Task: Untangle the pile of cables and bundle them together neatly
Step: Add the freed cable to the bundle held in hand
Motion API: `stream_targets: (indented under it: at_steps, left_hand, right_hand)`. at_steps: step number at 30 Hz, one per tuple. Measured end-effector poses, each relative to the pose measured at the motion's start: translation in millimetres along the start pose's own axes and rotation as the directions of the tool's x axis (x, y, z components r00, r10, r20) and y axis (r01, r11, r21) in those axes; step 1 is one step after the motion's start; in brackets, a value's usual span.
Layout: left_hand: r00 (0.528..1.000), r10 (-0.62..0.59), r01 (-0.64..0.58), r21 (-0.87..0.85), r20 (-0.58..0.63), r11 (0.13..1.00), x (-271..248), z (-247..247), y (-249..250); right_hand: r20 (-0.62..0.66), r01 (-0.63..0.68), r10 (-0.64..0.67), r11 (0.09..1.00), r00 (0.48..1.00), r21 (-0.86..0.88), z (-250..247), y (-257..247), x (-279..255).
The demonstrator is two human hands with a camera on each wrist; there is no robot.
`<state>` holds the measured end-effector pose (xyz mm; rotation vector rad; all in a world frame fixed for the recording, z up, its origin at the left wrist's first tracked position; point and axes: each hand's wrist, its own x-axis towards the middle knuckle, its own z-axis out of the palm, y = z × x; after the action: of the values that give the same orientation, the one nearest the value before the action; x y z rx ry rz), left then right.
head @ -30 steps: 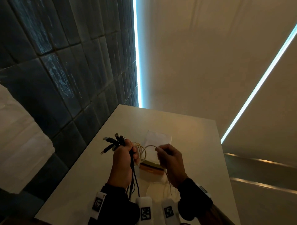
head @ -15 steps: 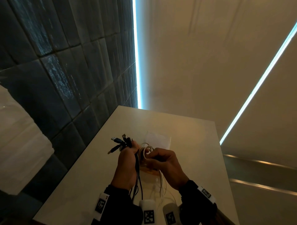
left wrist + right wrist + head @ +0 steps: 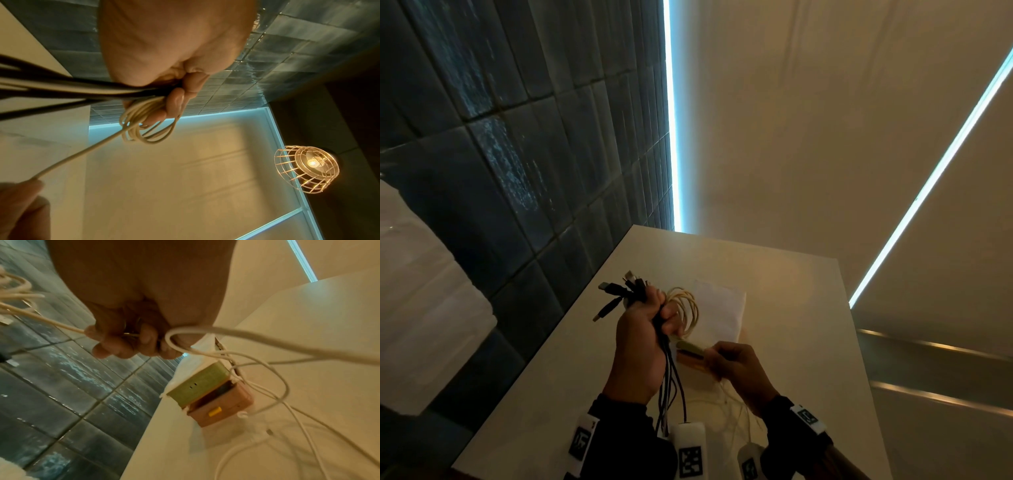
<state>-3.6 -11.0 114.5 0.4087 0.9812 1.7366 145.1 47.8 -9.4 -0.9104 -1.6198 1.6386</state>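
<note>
Setting: pale table (image 3: 774,308) set against a dark tiled wall (image 3: 517,137), with a lit strip in the wall corner beyond the table's far end. A wire-cage lamp (image 3: 306,168) glows, seen from the left wrist view.

Landmark: white sheet (image 3: 722,308) lying flat near the table's middle.

Left hand (image 3: 640,342): raised just left of the sheet, fingers curled tight round a bunch of black cables (image 3: 671,383). Their plugs (image 3: 619,291) fan out above the fist, left of the sheet; their lengths hang down from the fist toward the near table edge. The same hand also grips a white coil (image 3: 685,308), several loops standing out over the sheet's left edge. The left wrist view shows the loops wound over one fingertip (image 3: 176,100).

Right hand (image 3: 739,366): just below the sheet's near edge, fingers closed, pinching a white cable (image 3: 51,321) that runs taut up to the coil. A slack loop of it leaves the other side of the fist.

Loose white cables (image 3: 277,443): lying in curls on the table nearer than the sheet, under the right wrist.

Two small boxes, one green (image 3: 201,384) and one pink (image 3: 224,408): side by side, touching, at the sheet's near edge, between the two hands.
</note>
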Motion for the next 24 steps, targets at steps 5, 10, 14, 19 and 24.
stream_targets:
  at_steps: [5,10,14,19,24]
  left_hand:
    - [1.0,-0.004,0.004,0.051,0.01,0.999,-1,-1,-1]
    - [0.999,0.042,-0.042,0.049,-0.007,0.998,-1,-3,9]
    - [0.996,0.079,-0.076,0.078,-0.038,0.994,2,-7,12]
    - [0.993,0.048,-0.03,0.149,-0.112,0.988,6,-10,-1]
    - [0.976,-0.019,0.07,0.228,-0.215,0.971,5,-3,-16]
  right_hand:
    - [-0.008,0.001,-0.001,1.0,1.0,-0.031,3,8,4]
    - [-0.025,-0.044,0.042,0.993,0.999,-0.106,-1,30,2]
    - [-0.09,-0.118,0.103,0.978,0.991,-0.174,-10,49,-1]
    - [-0.31,-0.156,0.134,0.987,0.941,-0.048,-15,21,7]
    - [-0.344,0.064,0.002,0.982,0.939,0.18,-7,-36,7]
